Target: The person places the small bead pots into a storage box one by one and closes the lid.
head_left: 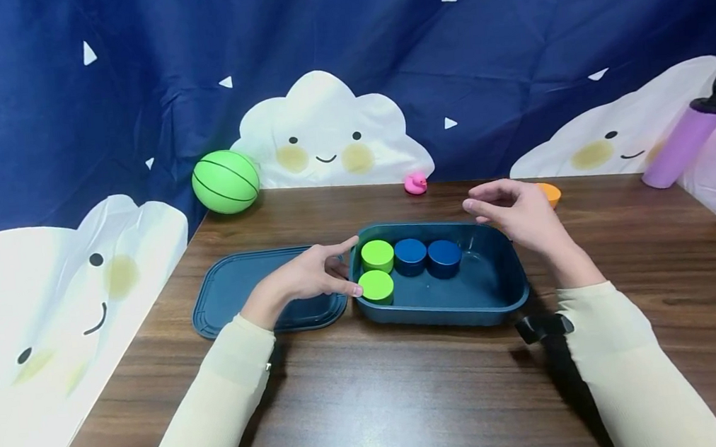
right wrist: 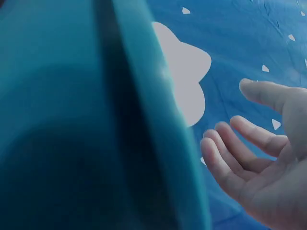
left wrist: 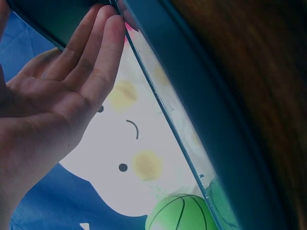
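A dark teal open box (head_left: 467,306) stands on the table. Inside it, two lime-green round discs (head_left: 376,254) sit one behind the other at the left end, and two blue round discs (head_left: 444,255) stand side by side along the back. My left hand (head_left: 301,274) is at the box's left end, thumb and forefinger spread along the rim; the left wrist view shows straight fingers (left wrist: 103,62) with tips against the box. Over the back right corner, my right hand (head_left: 520,216) hangs with loosely bent fingers, holding nothing. In the right wrist view, those fingers (right wrist: 225,163) are apart from the teal wall.
A matching flat lid (head_left: 229,284) lies left of the box, partly under my left hand. Behind my right hand an orange round thing (head_left: 550,194) is partly hidden. A green ball (head_left: 226,182), a pink duck (head_left: 415,184) and a purple pump (head_left: 683,145) stand along the back.
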Action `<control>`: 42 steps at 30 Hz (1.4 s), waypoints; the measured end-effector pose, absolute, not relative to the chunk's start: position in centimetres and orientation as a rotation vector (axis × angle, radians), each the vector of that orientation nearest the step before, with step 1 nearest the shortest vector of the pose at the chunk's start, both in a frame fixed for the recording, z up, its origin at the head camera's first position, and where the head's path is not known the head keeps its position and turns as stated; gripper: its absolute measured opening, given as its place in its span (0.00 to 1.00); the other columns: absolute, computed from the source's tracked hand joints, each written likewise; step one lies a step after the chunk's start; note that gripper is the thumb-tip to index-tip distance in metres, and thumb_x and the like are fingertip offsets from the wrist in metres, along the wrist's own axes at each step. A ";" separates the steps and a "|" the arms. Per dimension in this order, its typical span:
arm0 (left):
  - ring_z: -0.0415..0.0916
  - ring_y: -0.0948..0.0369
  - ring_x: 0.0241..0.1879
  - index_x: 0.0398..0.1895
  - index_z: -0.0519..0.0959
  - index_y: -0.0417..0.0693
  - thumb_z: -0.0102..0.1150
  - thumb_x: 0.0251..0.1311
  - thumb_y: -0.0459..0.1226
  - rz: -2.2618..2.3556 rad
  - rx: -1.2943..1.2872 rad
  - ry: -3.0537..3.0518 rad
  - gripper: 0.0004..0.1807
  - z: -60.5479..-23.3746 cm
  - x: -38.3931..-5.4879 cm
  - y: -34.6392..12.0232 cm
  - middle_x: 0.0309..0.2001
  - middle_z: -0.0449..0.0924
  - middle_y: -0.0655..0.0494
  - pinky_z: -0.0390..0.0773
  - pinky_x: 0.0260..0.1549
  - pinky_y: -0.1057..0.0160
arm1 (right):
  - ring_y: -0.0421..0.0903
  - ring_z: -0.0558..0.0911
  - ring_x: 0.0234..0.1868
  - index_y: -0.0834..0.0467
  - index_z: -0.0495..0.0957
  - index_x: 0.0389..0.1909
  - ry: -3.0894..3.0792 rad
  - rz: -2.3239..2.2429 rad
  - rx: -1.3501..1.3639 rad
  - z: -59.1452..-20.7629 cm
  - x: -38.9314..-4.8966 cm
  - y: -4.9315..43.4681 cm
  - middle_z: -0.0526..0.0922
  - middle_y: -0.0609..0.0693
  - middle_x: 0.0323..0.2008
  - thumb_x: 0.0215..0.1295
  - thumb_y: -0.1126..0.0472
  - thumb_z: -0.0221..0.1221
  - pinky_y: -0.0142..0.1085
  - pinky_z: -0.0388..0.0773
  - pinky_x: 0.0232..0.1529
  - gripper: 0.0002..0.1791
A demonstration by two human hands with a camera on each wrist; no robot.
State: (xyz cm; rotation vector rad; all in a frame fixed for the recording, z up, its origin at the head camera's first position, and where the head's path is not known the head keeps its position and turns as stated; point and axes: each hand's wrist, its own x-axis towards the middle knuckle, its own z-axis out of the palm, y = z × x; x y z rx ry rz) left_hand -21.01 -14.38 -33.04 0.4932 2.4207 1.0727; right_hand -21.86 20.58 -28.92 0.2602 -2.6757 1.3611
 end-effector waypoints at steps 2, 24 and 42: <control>0.76 0.54 0.60 0.82 0.50 0.63 0.73 0.59 0.46 1.072 0.493 2.421 0.53 -33.1 -21.0 -14.4 0.59 0.79 0.46 0.80 0.54 0.55 | 0.34 0.87 0.36 0.62 0.80 0.57 -2.661 1.397 0.220 -29.1 -22.1 21.1 0.86 0.50 0.44 0.66 0.40 0.64 0.21 0.80 0.39 0.31; 0.76 0.54 0.58 0.82 0.49 0.62 0.72 0.60 0.44 1.103 0.486 2.385 0.52 -33.0 -20.9 -14.4 0.58 0.80 0.45 0.81 0.47 0.59 | 0.28 0.85 0.34 0.65 0.74 0.61 -2.546 1.603 -0.218 -32.5 -24.3 25.7 0.76 0.45 0.47 0.65 0.44 0.64 0.23 0.81 0.43 0.33; 0.76 0.53 0.59 0.82 0.50 0.63 0.72 0.59 0.45 1.088 0.482 2.401 0.53 -33.0 -21.0 -14.4 0.59 0.79 0.45 0.81 0.49 0.58 | 0.59 0.71 0.60 0.67 0.76 0.61 -2.693 1.269 -0.331 -34.5 -24.9 26.0 0.74 0.67 0.63 0.66 0.44 0.65 0.24 0.71 0.39 0.35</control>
